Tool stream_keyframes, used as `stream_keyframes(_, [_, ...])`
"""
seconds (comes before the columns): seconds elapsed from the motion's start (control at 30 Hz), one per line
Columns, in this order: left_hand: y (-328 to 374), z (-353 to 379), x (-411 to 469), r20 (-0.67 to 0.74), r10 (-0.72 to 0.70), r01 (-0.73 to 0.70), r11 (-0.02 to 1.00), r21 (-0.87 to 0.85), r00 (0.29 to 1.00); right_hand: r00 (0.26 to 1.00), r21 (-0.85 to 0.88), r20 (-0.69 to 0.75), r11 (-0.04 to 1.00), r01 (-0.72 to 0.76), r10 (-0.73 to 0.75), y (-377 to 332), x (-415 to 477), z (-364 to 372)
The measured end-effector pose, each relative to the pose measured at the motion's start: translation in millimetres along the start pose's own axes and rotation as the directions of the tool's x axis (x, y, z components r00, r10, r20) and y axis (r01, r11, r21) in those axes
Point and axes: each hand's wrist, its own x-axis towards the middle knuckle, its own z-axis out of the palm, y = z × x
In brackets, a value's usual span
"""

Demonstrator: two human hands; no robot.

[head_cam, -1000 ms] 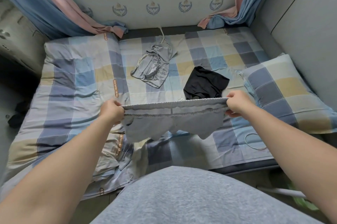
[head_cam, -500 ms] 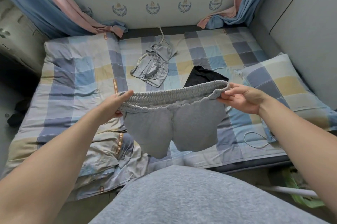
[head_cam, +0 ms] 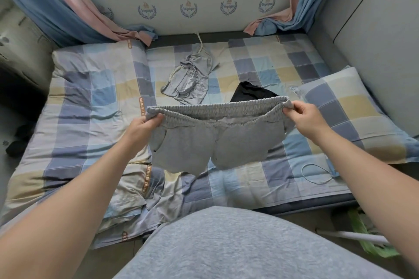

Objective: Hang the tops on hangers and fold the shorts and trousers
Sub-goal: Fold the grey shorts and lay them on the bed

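I hold a pair of grey shorts (head_cam: 210, 142) in the air above the bed, spread by the elastic waistband with the legs hanging down. My left hand (head_cam: 141, 128) grips the waistband's left end and my right hand (head_cam: 307, 117) pinches its right end. Farther back on the bed lies a crumpled pale grey garment (head_cam: 189, 82) with a drawstring. A black garment (head_cam: 247, 93) lies to its right, partly hidden behind the shorts.
The bed has a checked sheet (head_cam: 260, 67), a rumpled checked quilt (head_cam: 90, 106) on the left and a checked pillow (head_cam: 353, 115) on the right. A thin cord loop (head_cam: 317, 172) lies near the front edge. Curtains hang at both back corners, walls close by.
The shorts have risen off the bed and now hang freely with the waistband opened out. Both hands moved up and slightly back, still holding the waistband ends.
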Motion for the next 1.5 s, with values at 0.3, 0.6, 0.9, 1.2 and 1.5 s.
stream_keyframes(0.3, [32.2,28.1,-5.8,0.029,-0.540,0.498,0.753,-0.430,0.841,0.915,0.431,0.110,0.810,-0.397,0.389,-41.7,-2.3,30.0])
stream_keyframes(0.6, [81.1,92.7,-53.1,0.244,-0.225,0.318,0.823,-0.472,0.943,0.890,0.510,0.449,0.793,-0.332,0.083,-114.5,-49.1,53.0])
stream_keyframes(0.9, [88.3,105.7,-76.9,0.441,0.094,0.035,0.961,-0.276,0.892,0.892,0.094,0.264,0.930,0.355,-0.367,-140.8,-65.2,48.9])
stream_keyframes(1.2, [77.6,100.6,-68.9,0.378,0.162,-0.028,0.941,-0.336,0.912,0.971,0.381,0.211,0.924,0.025,-0.113,-91.4,-51.6,39.6])
stream_keyframes(1.5, [67.9,65.8,-53.2,0.525,0.085,0.105,0.941,-0.322,0.847,0.775,0.564,0.632,0.689,-0.455,-0.005,-46.8,-52.0,64.4])
